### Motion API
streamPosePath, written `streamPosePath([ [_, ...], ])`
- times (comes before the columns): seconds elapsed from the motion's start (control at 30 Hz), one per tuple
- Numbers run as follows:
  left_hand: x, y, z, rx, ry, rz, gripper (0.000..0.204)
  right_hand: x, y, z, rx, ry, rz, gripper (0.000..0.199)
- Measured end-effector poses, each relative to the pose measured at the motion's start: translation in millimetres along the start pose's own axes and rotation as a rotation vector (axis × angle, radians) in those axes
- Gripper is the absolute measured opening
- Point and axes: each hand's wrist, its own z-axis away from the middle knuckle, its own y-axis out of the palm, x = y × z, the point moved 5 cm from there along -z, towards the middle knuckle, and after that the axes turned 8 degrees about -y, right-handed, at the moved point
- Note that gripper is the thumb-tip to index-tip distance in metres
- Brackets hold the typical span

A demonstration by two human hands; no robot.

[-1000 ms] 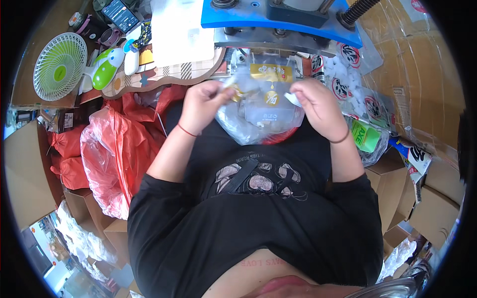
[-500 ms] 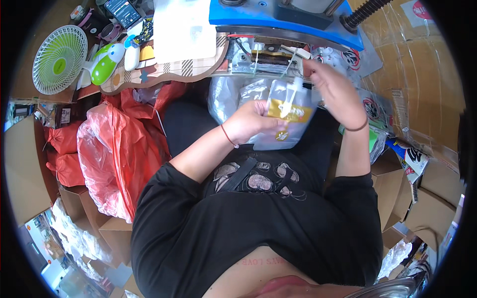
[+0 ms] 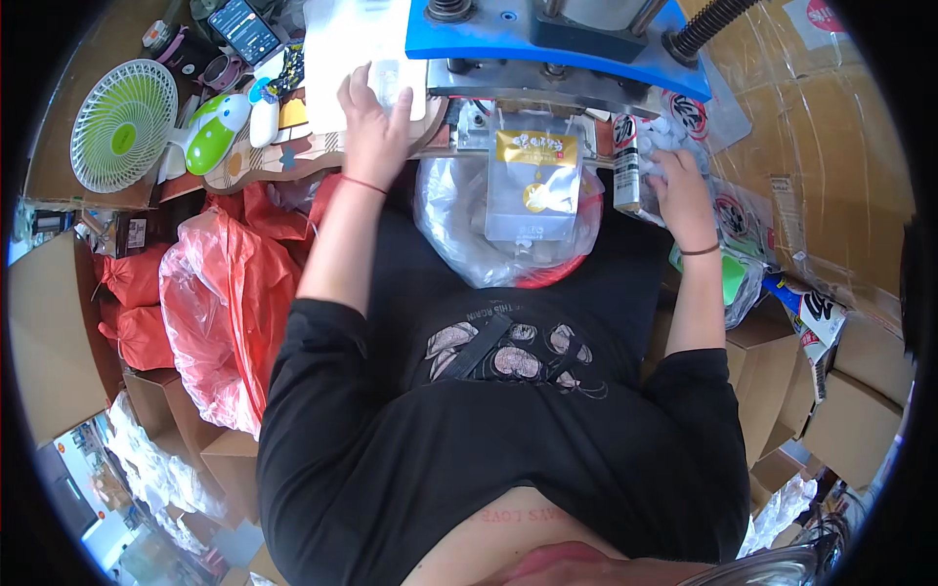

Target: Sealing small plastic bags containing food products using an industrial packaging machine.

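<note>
A flat pouch [image 3: 532, 200], translucent with a gold printed band, hangs at the front of the blue press [image 3: 547, 39], its upper edge under the machine. Neither hand touches it. Over to the left, my left hand [image 3: 376, 127] rests with its fingers apart on a white, sheet-like stack [image 3: 337, 59]. My right hand [image 3: 687, 200] reaches to a heap of small white pieces [image 3: 660, 137] at the right of the press. Its fingers look bent but apart, and nothing shows between them. Below the pouch, a clear plastic bag [image 3: 449, 225] with a red edge hangs open.
A green and white fan [image 3: 122, 127] and a phone [image 3: 244, 31] are on the left of the bench. Red plastic bags [image 3: 225, 313] bulge below them. A tall cardboard carton [image 3: 811, 137] walls the right side. A narrow printed box [image 3: 626, 166] stands beside my right hand.
The pouch has left my hands and now sits at the press, whose upper part has come down. My left hand moved left to the white stack; my right hand moved to the white pieces.
</note>
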Motion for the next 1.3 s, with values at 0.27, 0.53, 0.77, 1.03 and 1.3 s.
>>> streamPosePath([
  [0.27,25,-35,31,0.159,0.016,0.145,0.023,14,-28,-12,0.018,-0.109,0.063,0.025],
  [0.53,-23,7,98,0.5,-0.057,0.113,0.018,92,-33,-19,-0.049,-0.235,-0.356,0.011],
  [0.77,-42,43,127,0.662,-0.006,0.071,0.019,130,-26,-43,-0.083,-0.087,-0.991,0.012],
  [1.03,-31,64,147,0.89,-0.268,0.392,0.017,131,-28,-45,-0.058,0.009,-1.121,0.017],
  [1.3,-45,71,162,1.171,-0.418,0.725,0.019,114,-42,-36,0.133,-0.285,-1.065,0.017],
])
